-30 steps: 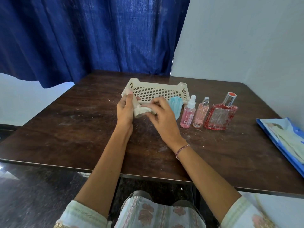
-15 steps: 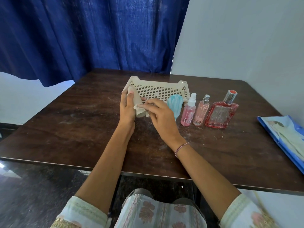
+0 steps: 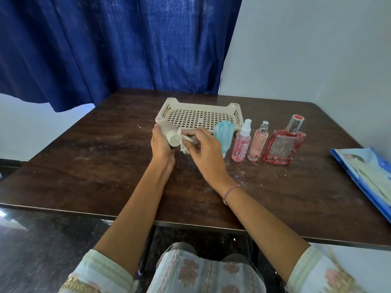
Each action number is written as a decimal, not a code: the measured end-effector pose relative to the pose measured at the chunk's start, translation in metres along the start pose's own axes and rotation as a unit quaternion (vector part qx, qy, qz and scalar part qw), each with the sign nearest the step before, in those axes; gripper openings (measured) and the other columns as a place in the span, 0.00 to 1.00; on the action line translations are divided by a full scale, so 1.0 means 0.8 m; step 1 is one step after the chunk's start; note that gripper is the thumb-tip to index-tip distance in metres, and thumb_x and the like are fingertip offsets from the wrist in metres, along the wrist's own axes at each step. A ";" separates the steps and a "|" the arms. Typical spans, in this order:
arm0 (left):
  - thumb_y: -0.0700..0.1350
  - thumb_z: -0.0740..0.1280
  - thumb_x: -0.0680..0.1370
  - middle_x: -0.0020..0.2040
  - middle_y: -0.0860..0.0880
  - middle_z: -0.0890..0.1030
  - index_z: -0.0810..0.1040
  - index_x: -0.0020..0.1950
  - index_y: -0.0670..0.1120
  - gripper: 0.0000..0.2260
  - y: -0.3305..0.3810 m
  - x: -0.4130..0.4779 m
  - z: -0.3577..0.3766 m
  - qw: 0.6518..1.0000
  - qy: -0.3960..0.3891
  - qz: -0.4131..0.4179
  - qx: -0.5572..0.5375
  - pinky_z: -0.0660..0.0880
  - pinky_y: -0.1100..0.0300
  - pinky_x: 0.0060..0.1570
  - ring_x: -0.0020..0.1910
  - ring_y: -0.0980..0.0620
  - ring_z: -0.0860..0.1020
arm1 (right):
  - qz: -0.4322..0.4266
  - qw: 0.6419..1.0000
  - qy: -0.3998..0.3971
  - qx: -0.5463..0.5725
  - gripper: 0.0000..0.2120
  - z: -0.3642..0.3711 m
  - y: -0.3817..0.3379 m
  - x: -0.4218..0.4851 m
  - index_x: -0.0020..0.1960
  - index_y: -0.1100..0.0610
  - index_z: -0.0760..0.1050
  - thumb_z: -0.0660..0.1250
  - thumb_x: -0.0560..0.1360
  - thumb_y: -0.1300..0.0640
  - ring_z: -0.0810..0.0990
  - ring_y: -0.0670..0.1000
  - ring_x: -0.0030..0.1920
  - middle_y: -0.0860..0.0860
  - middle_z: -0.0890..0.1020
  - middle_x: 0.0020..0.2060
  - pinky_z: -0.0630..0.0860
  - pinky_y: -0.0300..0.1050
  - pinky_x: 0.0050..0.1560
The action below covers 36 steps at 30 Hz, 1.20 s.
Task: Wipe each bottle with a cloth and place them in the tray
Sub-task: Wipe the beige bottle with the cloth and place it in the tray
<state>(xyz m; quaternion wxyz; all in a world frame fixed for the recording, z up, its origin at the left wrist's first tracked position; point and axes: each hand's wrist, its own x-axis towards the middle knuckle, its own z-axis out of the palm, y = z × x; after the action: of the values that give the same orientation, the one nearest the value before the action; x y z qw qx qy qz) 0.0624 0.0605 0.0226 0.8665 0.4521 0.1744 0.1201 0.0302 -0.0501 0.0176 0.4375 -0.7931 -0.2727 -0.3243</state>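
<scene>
My left hand (image 3: pixel 161 142) grips a small cream bottle (image 3: pixel 169 133), tilted with its cap end toward my right hand. My right hand (image 3: pixel 206 149) pinches a crumpled white cloth (image 3: pixel 184 142) against the bottle's cap end. Just behind them sits the cream perforated tray (image 3: pixel 201 106), with nothing in it. To the right stand a blue-white streaked bottle (image 3: pixel 223 135), a pink spray bottle with a white top (image 3: pixel 241 142), a pale pink spray bottle with a silver top (image 3: pixel 257 142) and a large red glass bottle (image 3: pixel 283 144).
The dark wooden table (image 3: pixel 95 161) carries white dust specks near the bottles. A blue packet with pale gloves (image 3: pixel 368 176) lies at the right edge. A blue curtain (image 3: pixel 116 45) hangs behind, with a white wall to the right.
The cloth covered the bottle earlier; my right hand has drawn it down toward the cap end, and most of the bottle's body now shows. My left hand has tilted the bottle further over.
</scene>
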 end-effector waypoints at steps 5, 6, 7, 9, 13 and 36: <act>0.55 0.50 0.83 0.47 0.42 0.80 0.68 0.68 0.40 0.22 -0.007 0.002 0.002 0.999 -0.028 0.008 0.016 0.65 0.67 0.18 0.26 0.55 0.76 | -0.051 0.998 0.003 -0.027 0.11 -0.003 -0.001 0.000 0.54 0.64 0.78 0.69 0.72 0.69 0.71 0.40 0.54 0.55 0.75 0.49 0.76 0.41 0.54; 0.55 0.51 0.83 0.49 0.41 0.80 0.68 0.68 0.40 0.22 -0.007 0.003 0.001 1.000 -0.024 0.007 0.003 0.69 0.65 0.20 0.28 0.54 0.78 | -0.057 0.998 -0.014 -0.026 0.11 -0.002 -0.001 -0.001 0.54 0.64 0.78 0.68 0.72 0.68 0.72 0.42 0.55 0.56 0.75 0.49 0.77 0.44 0.54; 0.55 0.52 0.83 0.52 0.41 0.81 0.67 0.68 0.40 0.23 -0.006 0.004 0.000 1.000 -0.021 0.002 -0.017 0.73 0.63 0.24 0.34 0.51 0.81 | -0.063 0.997 -0.033 -0.026 0.10 -0.001 -0.003 -0.002 0.55 0.63 0.78 0.68 0.73 0.67 0.73 0.45 0.56 0.55 0.75 0.50 0.78 0.46 0.53; 0.55 0.53 0.82 0.57 0.39 0.80 0.67 0.69 0.41 0.22 -0.006 0.006 -0.004 0.999 -0.015 -0.011 -0.047 0.78 0.59 0.32 0.44 0.46 0.83 | -0.077 0.995 -0.056 -0.035 0.10 0.001 -0.004 -0.004 0.55 0.63 0.79 0.67 0.74 0.66 0.74 0.48 0.56 0.55 0.75 0.50 0.78 0.47 0.54; 0.52 0.51 0.83 0.52 0.37 0.78 0.65 0.68 0.38 0.21 -0.006 0.006 -0.002 0.999 -0.025 -0.001 -0.028 0.66 0.65 0.18 0.24 0.55 0.75 | -0.054 0.997 -0.006 -0.050 0.10 -0.004 0.000 0.002 0.53 0.63 0.79 0.68 0.72 0.69 0.73 0.45 0.52 0.56 0.76 0.48 0.76 0.39 0.55; 0.51 0.52 0.83 0.39 0.44 0.82 0.70 0.65 0.38 0.19 -0.005 0.001 0.004 0.997 -0.035 -0.013 -0.067 0.67 0.65 0.19 0.25 0.54 0.74 | 0.021 0.999 -0.028 0.005 0.10 -0.002 -0.001 0.004 0.58 0.63 0.72 0.64 0.77 0.64 0.76 0.45 0.52 0.54 0.78 0.52 0.74 0.33 0.53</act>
<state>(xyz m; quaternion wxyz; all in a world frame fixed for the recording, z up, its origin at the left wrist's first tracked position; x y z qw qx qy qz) 0.0643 0.0561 0.0210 0.9019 0.3945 0.1415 0.1044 0.0311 -0.0507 0.0208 0.4402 -0.8053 -0.2699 -0.2914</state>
